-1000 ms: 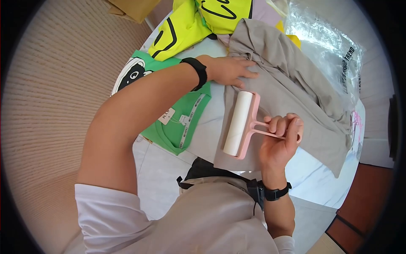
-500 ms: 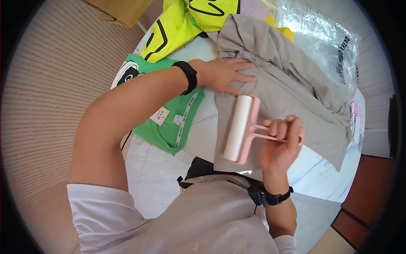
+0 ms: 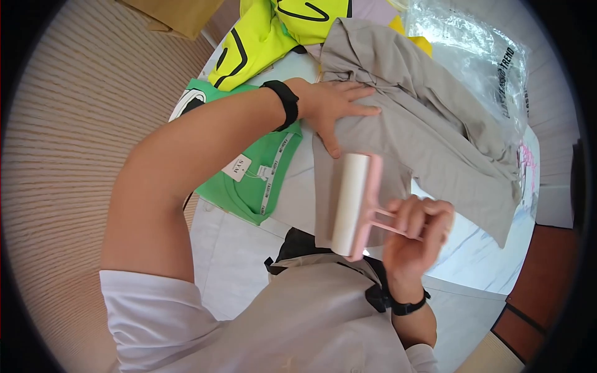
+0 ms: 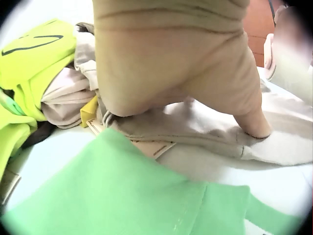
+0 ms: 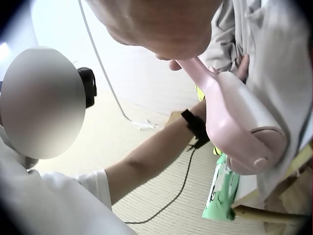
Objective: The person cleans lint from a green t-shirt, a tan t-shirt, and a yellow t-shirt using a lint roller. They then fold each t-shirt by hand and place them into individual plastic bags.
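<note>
A grey-beige garment (image 3: 435,137) lies spread over the marble-patterned table. My left hand (image 3: 333,112) rests on its upper left part with the fingers spread; in the left wrist view the thumb and palm of the hand (image 4: 181,63) press on the cloth. My right hand (image 3: 416,233) grips the pink handle of a lint roller (image 3: 352,205), whose white cylinder is over the garment's near left part. The right wrist view shows the roller (image 5: 244,107) close to the cloth; whether it touches is unclear.
A folded green shirt (image 3: 249,186) with tags lies left of the garment. Yellow clothing (image 3: 255,50) is heaped at the back, a clear plastic bag (image 3: 479,68) at the back right. A brown paper item (image 3: 180,18) stands at the top left.
The right hand and roller have moved down toward the body. My left hand stays on the cloth, its thumb now spread further toward the near side.
</note>
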### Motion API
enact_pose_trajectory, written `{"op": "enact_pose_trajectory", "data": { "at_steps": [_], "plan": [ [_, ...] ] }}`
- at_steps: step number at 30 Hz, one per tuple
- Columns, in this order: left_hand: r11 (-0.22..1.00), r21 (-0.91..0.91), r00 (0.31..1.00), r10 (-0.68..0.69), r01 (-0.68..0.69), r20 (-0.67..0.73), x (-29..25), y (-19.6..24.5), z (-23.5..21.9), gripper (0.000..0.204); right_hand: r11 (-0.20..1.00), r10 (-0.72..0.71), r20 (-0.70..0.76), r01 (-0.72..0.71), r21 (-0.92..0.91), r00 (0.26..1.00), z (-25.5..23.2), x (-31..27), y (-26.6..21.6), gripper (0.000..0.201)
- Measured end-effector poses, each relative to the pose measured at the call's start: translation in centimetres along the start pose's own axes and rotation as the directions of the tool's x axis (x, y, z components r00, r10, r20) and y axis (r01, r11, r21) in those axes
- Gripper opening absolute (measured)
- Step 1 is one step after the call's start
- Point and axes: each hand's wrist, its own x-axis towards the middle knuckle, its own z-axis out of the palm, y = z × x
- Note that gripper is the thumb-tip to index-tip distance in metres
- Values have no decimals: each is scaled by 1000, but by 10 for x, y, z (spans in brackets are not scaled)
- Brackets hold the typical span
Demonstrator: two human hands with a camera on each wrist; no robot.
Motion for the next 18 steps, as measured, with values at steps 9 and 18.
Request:
{"op": "enact_pose_trajectory", "data": {
  "at_steps": [9, 18],
  "plan": [
    [993, 87, 989, -85, 75, 122, 0, 18, -12, 145, 976, 218, -156, -219, 10, 963, -12, -12, 16, 24],
    [993, 84, 991, -87, 79, 105, -1, 23, -15, 138, 993, 106, -324, -85, 81, 940, -88, -21, -62, 33]
  ]
}}
